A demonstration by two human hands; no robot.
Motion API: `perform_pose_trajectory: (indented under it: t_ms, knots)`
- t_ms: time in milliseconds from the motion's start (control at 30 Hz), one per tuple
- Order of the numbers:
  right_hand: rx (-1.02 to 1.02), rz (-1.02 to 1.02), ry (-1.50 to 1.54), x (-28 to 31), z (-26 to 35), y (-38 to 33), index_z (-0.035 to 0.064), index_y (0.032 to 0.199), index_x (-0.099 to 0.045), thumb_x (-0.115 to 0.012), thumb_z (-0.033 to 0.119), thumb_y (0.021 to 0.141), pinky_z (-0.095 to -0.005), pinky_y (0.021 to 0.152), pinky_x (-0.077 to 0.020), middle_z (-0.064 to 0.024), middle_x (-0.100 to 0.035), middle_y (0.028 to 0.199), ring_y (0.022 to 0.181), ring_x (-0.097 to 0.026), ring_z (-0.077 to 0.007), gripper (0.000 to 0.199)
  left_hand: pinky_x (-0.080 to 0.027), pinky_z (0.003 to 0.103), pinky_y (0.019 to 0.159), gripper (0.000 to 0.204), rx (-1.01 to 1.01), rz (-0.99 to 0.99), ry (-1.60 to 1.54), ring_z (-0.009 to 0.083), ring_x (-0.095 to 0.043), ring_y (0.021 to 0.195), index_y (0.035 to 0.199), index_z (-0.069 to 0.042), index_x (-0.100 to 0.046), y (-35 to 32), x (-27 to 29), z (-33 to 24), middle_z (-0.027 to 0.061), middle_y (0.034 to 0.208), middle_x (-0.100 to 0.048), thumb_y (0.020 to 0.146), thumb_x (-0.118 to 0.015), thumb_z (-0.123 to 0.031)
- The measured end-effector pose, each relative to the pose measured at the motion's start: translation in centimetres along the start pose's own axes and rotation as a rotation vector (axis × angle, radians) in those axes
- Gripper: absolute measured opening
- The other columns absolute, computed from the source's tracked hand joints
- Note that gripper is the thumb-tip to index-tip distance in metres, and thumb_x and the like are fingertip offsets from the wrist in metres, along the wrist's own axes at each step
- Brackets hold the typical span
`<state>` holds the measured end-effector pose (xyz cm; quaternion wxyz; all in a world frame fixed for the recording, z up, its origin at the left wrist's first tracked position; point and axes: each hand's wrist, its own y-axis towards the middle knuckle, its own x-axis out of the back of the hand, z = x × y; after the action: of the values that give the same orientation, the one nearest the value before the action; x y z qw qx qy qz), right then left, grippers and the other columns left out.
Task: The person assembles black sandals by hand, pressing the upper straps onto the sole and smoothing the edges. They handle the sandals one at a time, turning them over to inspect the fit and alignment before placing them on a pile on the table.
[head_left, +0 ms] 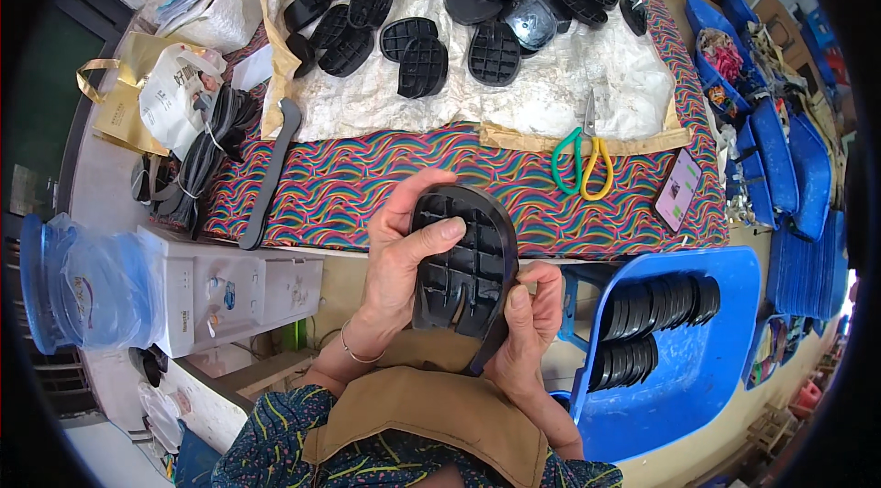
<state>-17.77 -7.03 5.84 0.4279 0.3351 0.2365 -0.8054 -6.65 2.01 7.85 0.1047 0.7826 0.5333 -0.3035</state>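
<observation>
My left hand grips a black gridded shoe heel piece, its hollow ribbed side turned up and the thumb lying across the ribs. A dark strip runs along the piece's right edge, and my right hand pinches it there between thumb and fingers. Whether the strip is joined to the heel piece all the way round cannot be made out. Beyond my hands, several similar black heel pieces lie heaped on a white sheet.
Green-and-yellow-handled scissors and a phone lie on the patterned cloth. A loose black strip rests at left. Blue tub at lower right holds rows of black pieces. Bags stand at far left.
</observation>
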Motion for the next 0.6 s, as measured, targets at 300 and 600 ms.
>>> perform_pose_trajectory:
  t_ms: [300, 600]
  knots:
    - [0.054, 0.021, 0.023, 0.4, -1.0, 0.7, 0.0061, 0.11, -0.045, -0.068, 0.021, 0.094, -0.0253, 0.08, -0.0511, -0.0055, -0.058, 0.102, 0.089, -0.059, -0.01, 0.032, -0.055, 0.026, 0.078, 0.049, 0.063, -0.029, -0.153, 0.0107, -0.066, 0.088, 0.129, -0.005, -0.055, 0.7, 0.2, 2.3, 0.0046, 0.104, -0.068, 0.084, -0.071, -0.002]
    - [0.07, 0.072, -0.104, 1.2, -1.3, 1.3, -0.0002, 0.12, -0.048, -0.065, 0.036, 0.096, -0.0285, 0.089, -0.0514, -0.0094, -0.063, 0.112, 0.101, -0.062, -0.0138, 0.046, -0.055, 0.026, 0.08, 0.045, -0.041, -0.024, -0.127, 0.011, -0.065, 0.09, 0.127, -0.004, -0.055, 0.8, -0.6, 1.9, 0.0056, 0.105, -0.067, 0.085, -0.071, -0.002]
